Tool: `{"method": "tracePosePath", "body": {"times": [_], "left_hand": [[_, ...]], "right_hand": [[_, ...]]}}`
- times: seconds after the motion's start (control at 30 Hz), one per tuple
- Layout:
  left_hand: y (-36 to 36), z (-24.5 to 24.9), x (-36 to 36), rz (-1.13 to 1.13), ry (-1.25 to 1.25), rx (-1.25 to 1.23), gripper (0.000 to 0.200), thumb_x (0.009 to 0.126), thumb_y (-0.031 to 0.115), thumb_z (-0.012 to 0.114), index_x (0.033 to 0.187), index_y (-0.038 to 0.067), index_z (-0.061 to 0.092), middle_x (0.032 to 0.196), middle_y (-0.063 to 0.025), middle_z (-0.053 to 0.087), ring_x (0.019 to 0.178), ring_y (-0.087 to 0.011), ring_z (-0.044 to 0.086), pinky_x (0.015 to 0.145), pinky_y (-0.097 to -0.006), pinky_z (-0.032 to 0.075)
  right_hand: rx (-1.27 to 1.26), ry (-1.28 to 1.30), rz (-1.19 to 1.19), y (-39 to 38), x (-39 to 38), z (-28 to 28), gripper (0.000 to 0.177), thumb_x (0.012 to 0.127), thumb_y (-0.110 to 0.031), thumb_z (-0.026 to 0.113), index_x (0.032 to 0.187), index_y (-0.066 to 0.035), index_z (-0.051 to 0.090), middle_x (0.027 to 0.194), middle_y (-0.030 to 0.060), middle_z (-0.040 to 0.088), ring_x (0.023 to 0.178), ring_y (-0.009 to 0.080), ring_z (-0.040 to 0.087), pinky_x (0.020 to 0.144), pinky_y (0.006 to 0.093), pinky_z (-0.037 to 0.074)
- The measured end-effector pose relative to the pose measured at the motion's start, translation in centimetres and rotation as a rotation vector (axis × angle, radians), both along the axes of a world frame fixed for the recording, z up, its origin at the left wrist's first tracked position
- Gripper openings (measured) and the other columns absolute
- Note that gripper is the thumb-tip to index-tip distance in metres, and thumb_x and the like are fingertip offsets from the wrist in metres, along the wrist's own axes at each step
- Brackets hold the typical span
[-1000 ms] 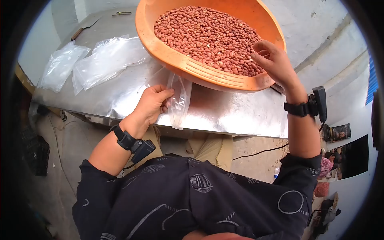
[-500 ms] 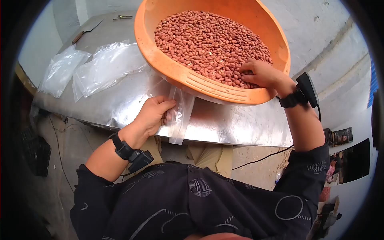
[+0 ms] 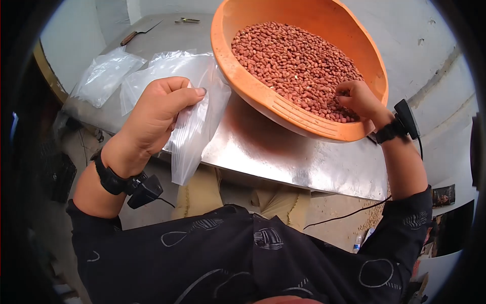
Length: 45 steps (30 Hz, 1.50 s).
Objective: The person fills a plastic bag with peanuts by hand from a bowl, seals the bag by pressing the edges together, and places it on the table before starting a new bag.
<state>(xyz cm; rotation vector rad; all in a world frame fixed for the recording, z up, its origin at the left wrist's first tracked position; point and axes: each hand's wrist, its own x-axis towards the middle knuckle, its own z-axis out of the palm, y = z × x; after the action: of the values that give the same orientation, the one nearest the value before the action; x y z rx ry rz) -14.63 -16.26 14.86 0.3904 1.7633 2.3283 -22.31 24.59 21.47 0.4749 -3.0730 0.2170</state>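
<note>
My left hand [image 3: 156, 114] pinches a clear plastic bag [image 3: 191, 147] between thumb and fingers. The bag hangs down in front of the table edge, and I see nothing inside it. Reddish peanuts [image 3: 293, 63] fill much of a tilted orange basin [image 3: 298, 120]. Over the basin's near right rim reaches my right hand [image 3: 360, 99], its fingers curled in among the peanuts. How many peanuts it grips is hidden.
Flat clear bags [image 3: 109, 76] lie on the metal table [image 3: 298, 167] to the left. Behind them are a wooden-handled knife [image 3: 134, 36] and a small metal tool [image 3: 187, 20]. A black cable [image 3: 349, 215] runs below the table on the right.
My left hand has risen and moved left with the bag, from the basin's underside to beside it. My right hand stays in the peanuts. The view has shifted, so the basin appears farther right.
</note>
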Motion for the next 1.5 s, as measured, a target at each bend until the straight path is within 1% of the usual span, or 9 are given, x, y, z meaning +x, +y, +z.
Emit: {"method": "tracePosePath", "body": {"times": [0.13,0.2,0.33,0.6,0.7,0.77,0.9,1.07,1.5], "left_hand": [[-2.4,1.7,0.6,0.061,0.247,-0.218,0.020,0.084,0.015,0.059,0.066,0.008,0.053,0.061,0.0050,0.051,0.052,0.0001,0.041,0.045,-0.0168,0.031],[-2.7,3.6,1.0,0.213,0.229,0.055,0.019,0.083,0.016,0.060,0.066,0.009,0.054,0.059,0.0059,0.048,0.051,-0.0001,0.038,0.046,-0.0171,0.030],[-4.6,3.8,-1.6,0.255,0.379,-0.259,0.021,0.082,0.017,0.061,0.064,0.008,0.055,0.057,0.0036,0.050,0.051,-0.0010,0.041,0.046,-0.0163,0.029],[-2.0,3.2,-3.4,0.006,0.094,-0.331,0.020,0.082,0.020,0.063,0.067,0.008,0.055,0.055,0.0026,0.051,0.041,-0.0019,0.041,0.040,-0.0163,0.029],[-0.1,3.3,-3.1,-0.008,0.062,-0.334,0.018,0.082,0.019,0.062,0.069,0.007,0.057,0.058,-0.0004,0.056,0.042,-0.0024,0.045,0.040,-0.0148,0.032],[1.1,3.9,-2.8,-0.042,0.077,-0.312,0.017,0.081,0.018,0.062,0.070,0.007,0.057,0.059,-0.0014,0.057,0.042,-0.0024,0.046,0.041,-0.0142,0.033],[3.3,4.9,-2.8,-0.090,0.098,-0.327,0.015,0.082,0.019,0.062,0.075,0.006,0.059,0.065,-0.0028,0.059,0.049,-0.0035,0.050,0.046,-0.0147,0.037],[4.3,5.1,-1.9,-0.088,0.124,-0.243,0.016,0.084,0.023,0.061,0.087,0.008,0.061,0.078,-0.0025,0.061,0.061,-0.0063,0.053,0.058,-0.0167,0.041],[1.8,3.2,-1.4,-0.191,0.006,0.039,0.013,0.088,0.017,0.055,0.091,0.006,0.058,0.080,-0.0031,0.061,0.067,-0.0091,0.060,0.065,-0.0215,0.048]], "right_hand": [[-0.022,-0.013,-0.068,0.6,-0.8,-0.2,0.027,0.071,-0.005,0.063,0.098,-0.003,0.066,0.085,0.0156,0.066,0.080,0.0242,0.064,0.073,0.0309,0.050],[0.048,-0.028,-0.074,0.6,-1.0,-0.1,0.031,0.071,-0.006,0.063,0.102,-0.004,0.066,0.089,0.0167,0.066,0.083,0.0252,0.064,0.076,0.0315,0.050],[0.133,-0.032,-0.069,-0.2,-1.2,0.1,0.030,0.070,-0.004,0.060,0.100,-0.004,0.067,0.087,0.0170,0.066,0.081,0.0263,0.064,0.074,0.0326,0.050],[0.132,-0.003,0.032,-0.5,-2.0,0.4,0.013,0.072,-0.002,0.058,0.082,0.000,0.065,0.072,0.0106,0.062,0.063,0.0203,0.059,0.058,0.0306,0.047],[-0.467,-0.146,-0.084,-4.3,-0.9,3.1,0.013,0.077,-0.003,0.057,0.086,0.001,0.064,0.068,0.0044,0.058,0.054,0.0124,0.054,0.049,0.0248,0.044],[-0.812,-0.217,0.090,-7.8,0.0,4.7,0.013,0.082,-0.005,0.057,0.091,0.002,0.062,0.068,0.0004,0.053,0.049,0.0064,0.049,0.045,0.0191,0.040],[-0.992,-0.233,0.425,-16.6,4.0,6.1,0.011,0.086,-0.007,0.056,0.095,-0.001,0.060,0.072,0.0007,0.055,0.050,0.0041,0.048,0.043,0.0161,0.036],[-1.350,-0.651,0.462,-23.0,5.4,5.7,0.012,0.083,-0.003,0.059,0.093,0.004,0.057,0.071,0.0060,0.056,0.048,0.0088,0.049,0.043,0.0212,0.040],[-0.895,-0.337,0.276,-21.7,3.3,-0.3,0.012,0.077,-0.003,0.060,0.084,0.006,0.065,0.059,0.0038,0.052,0.048,0.0090,0.045,0.044,0.0224,0.037]]}}
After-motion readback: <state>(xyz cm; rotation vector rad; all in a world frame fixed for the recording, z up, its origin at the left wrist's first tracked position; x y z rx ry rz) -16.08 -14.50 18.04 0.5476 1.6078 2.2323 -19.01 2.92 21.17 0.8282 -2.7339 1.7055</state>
